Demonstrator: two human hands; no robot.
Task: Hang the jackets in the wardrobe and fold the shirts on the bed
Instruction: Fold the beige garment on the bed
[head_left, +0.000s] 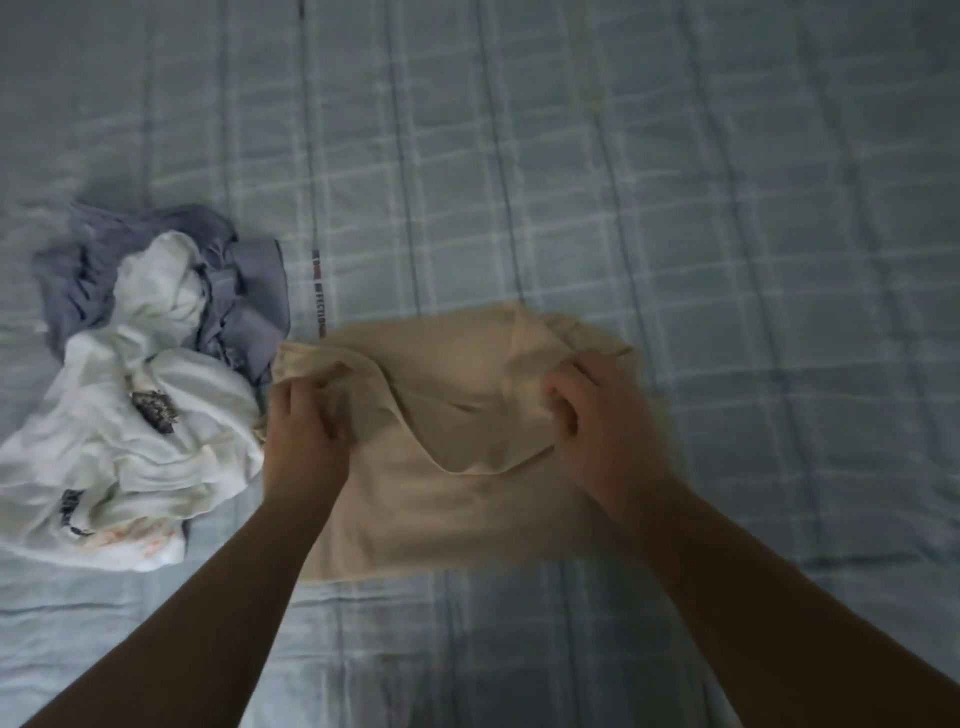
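A beige shirt (457, 514) lies on the bed in front of me, its upper part lifted and creased. My left hand (304, 431) grips the cloth at the shirt's left side. My right hand (597, 415) pinches the cloth at the right side, near the collar. Both hands hold the fabric up a little off the bed. The picture is blurred around the shirt's edges.
A crumpled white shirt (145, 441) with dark print lies at the left, touching the beige one. A rumpled grey-blue shirt (244, 291) lies behind it. The bed (675, 208) has a light blue checked cover that stretches to the right and far side.
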